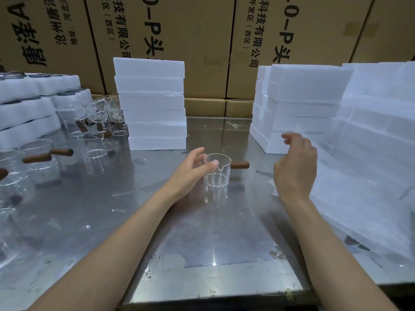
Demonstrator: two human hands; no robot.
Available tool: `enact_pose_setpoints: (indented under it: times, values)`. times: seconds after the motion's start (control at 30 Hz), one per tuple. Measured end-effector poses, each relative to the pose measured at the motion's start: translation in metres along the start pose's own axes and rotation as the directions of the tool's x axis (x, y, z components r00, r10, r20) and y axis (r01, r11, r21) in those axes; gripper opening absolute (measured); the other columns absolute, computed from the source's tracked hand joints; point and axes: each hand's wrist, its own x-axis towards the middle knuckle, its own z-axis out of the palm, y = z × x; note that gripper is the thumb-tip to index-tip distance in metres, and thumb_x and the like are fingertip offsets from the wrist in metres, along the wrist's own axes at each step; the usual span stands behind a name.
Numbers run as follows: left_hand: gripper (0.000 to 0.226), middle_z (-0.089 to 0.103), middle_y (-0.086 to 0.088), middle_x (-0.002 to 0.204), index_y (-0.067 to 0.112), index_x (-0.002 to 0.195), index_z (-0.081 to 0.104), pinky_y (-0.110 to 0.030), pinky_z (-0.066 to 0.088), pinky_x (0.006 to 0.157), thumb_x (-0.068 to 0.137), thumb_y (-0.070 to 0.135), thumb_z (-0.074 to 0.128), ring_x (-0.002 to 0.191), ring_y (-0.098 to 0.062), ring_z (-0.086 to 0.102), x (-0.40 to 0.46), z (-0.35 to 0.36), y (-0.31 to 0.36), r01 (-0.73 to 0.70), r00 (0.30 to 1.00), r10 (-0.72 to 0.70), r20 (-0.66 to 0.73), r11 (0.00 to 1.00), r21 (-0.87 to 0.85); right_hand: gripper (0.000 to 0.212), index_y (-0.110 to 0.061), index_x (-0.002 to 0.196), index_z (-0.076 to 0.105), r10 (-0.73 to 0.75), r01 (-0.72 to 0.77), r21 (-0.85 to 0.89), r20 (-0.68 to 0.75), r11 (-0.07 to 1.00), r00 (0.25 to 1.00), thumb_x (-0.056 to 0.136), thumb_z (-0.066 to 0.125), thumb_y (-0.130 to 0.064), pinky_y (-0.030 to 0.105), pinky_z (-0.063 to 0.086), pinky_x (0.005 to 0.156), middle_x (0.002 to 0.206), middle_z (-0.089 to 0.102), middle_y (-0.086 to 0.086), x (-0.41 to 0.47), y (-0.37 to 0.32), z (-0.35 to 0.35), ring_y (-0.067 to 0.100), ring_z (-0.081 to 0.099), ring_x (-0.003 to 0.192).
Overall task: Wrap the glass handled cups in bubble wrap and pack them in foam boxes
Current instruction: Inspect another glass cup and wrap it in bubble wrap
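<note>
A clear glass cup (217, 170) stands upright and empty on the steel tabletop (202, 232) between the hands, its pour spout toward the viewer and its wooden handle (239, 164) sticking out sideways toward the right hand. The left hand (190, 171) has loosely spread fingers, thumb tip at the cup's rim. The right hand (296, 167) hovers with fingers loosely curled, holding nothing. Beyond the left hand rises a stack of white foam boxes (152, 104), closed; more foam (303, 102) stands beyond the right hand. Further handled cups (40, 158) crowd the tabletop left of the left hand. Cardboard cartons (202, 41) behind read "科技有限公司" and "O-P头".
</note>
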Motion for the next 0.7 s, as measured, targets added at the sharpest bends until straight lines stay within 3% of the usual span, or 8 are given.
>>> enact_pose_setpoints:
  times: [0.1, 0.23, 0.3, 0.4, 0.5, 0.63, 0.7]
  values:
    - [0.057, 0.046, 0.01, 0.136, 0.025, 0.142, 0.038, -0.022, 0.033, 0.092, 0.092, 0.044, 0.054, 0.117, 0.0, 0.047, 0.0, -0.001, 0.006, -0.047, 0.995, 0.045, -0.091, 0.999, -0.019, 0.055, -0.006, 0.11, 0.063, -0.267, 0.283, 0.136, -0.122, 0.949, 0.956, 0.067, 0.038, 0.018, 0.032, 0.041, 0.072, 0.104, 0.059, 0.013, -0.007, -0.021, 0.002, 0.027, 0.049, 0.093]
    - [0.052, 0.051, 0.022, 0.12, 0.027, 0.133, 0.047, -0.006, 0.038, 0.083, 0.088, 0.053, 0.049, 0.106, 0.017, 0.047, -0.006, -0.001, 0.018, -0.129, 0.982, 0.114, -0.148, 0.987, -0.095, 0.034, -0.006, 0.095, 0.071, -0.615, 0.627, 0.174, -0.121, 0.759, 0.779, 0.077, 0.044, 0.004, 0.037, 0.048, 0.071, 0.091, 0.065, 0.012, -0.032, -0.052, 0.011, 0.027, 0.056, 0.084]
    - [0.045, 0.058, 0.019, 0.112, 0.027, 0.117, 0.057, -0.007, 0.041, 0.084, 0.084, 0.057, 0.048, 0.101, 0.013, 0.054, -0.009, 0.001, 0.023, -0.161, 0.98, 0.138, -0.142, 0.972, -0.17, 0.025, -0.008, 0.087, 0.072, -0.74, 0.748, 0.178, -0.121, 0.639, 0.661, 0.084, 0.049, 0.0, 0.035, 0.049, 0.069, 0.088, 0.067, 0.009, -0.044, -0.062, 0.016, 0.028, 0.06, 0.079]
    - [0.028, 0.062, 0.017, 0.093, 0.032, 0.091, 0.061, -0.005, 0.045, 0.072, 0.087, 0.057, 0.048, 0.084, 0.005, 0.058, -0.009, 0.001, 0.026, -0.153, 0.983, 0.124, -0.138, 0.962, -0.227, 0.021, -0.008, 0.077, 0.069, -0.843, 0.844, 0.187, -0.111, 0.503, 0.527, 0.086, 0.053, 0.002, 0.032, 0.046, 0.069, 0.082, 0.067, 0.007, -0.054, -0.068, 0.021, 0.025, 0.061, 0.073]
    - [0.033, 0.063, 0.018, 0.086, 0.03, 0.088, 0.062, -0.003, 0.044, 0.064, 0.079, 0.06, 0.055, 0.076, 0.007, 0.058, -0.007, -0.003, 0.027, -0.16, 0.979, 0.121, -0.162, 0.954, -0.252, 0.021, -0.008, 0.074, 0.066, -0.861, 0.853, 0.196, -0.068, 0.484, 0.504, 0.083, 0.053, 0.006, 0.031, 0.044, 0.063, 0.077, 0.063, 0.007, -0.057, -0.068, 0.025, 0.024, 0.057, 0.067]
    - [0.005, 0.067, 0.014, 0.071, 0.025, 0.092, 0.067, -0.016, 0.049, 0.058, 0.088, 0.022, 0.067, 0.067, -0.004, 0.063, -0.005, -0.005, 0.024, -0.142, 0.974, 0.086, -0.21, 0.952, -0.27, 0.023, -0.007, 0.076, 0.066, -0.85, 0.825, 0.259, -0.026, 0.502, 0.526, 0.08, 0.047, 0.005, 0.033, 0.045, 0.06, 0.078, 0.063, 0.008, -0.059, -0.068, 0.025, 0.025, 0.056, 0.067]
    - [0.016, 0.07, 0.011, 0.078, 0.026, 0.097, 0.067, -0.016, 0.051, 0.063, 0.092, 0.011, 0.062, 0.071, -0.004, 0.065, -0.004, -0.007, 0.022, -0.16, 0.964, 0.092, -0.25, 0.95, -0.268, 0.022, -0.007, 0.08, 0.065, -0.826, 0.785, 0.305, 0.011, 0.539, 0.563, 0.076, 0.045, 0.001, 0.034, 0.045, 0.066, 0.082, 0.064, 0.007, -0.057, -0.067, 0.023, 0.027, 0.057, 0.071]
